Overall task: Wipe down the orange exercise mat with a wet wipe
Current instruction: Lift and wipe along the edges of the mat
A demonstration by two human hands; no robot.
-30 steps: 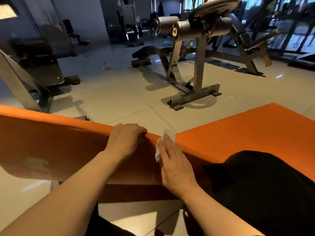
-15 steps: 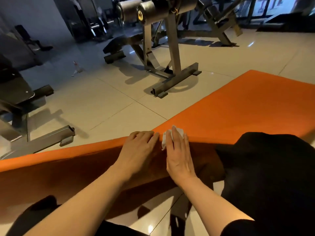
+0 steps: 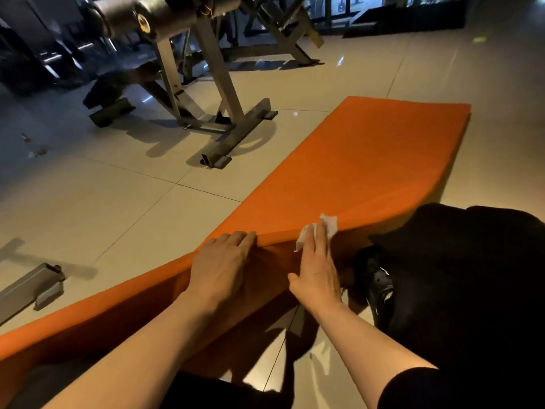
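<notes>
A person kneels or sits on a tiled gym floor (image 3: 124, 202), seen from a camera on their own head looking down over both bare forearms. An orange exercise mat (image 3: 354, 160) stretches away from them toward the upper right, lying flat on the tiles at its far end. Its near part is lifted and folded toward the person, so a raised edge runs across the middle of the view and a darker, shaded face of the mat hangs down toward them.

The left hand (image 3: 219, 270) rests on this raised edge, fingers curled over the top of the fold and gripping it. Just to its right, apart from it, the right hand (image 3: 317, 271) lies flat with fingers straight and together, pressing a white wet wipe (image 3: 327, 228) against the mat at the same edge. The wipe is crumpled and pokes out past the fingertips and to their left; the rest is hidden beneath the fingers.

The person's knee in dark clothing (image 3: 460, 276) sits at the right, over the mat's near side. A black shoe (image 3: 379, 287) shows beside it.

Behind the mat stands a grey metal exercise machine (image 3: 206, 93) with padded rollers. A round yellow badge on one roller is too blurred to read. No other writing is legible.
</notes>
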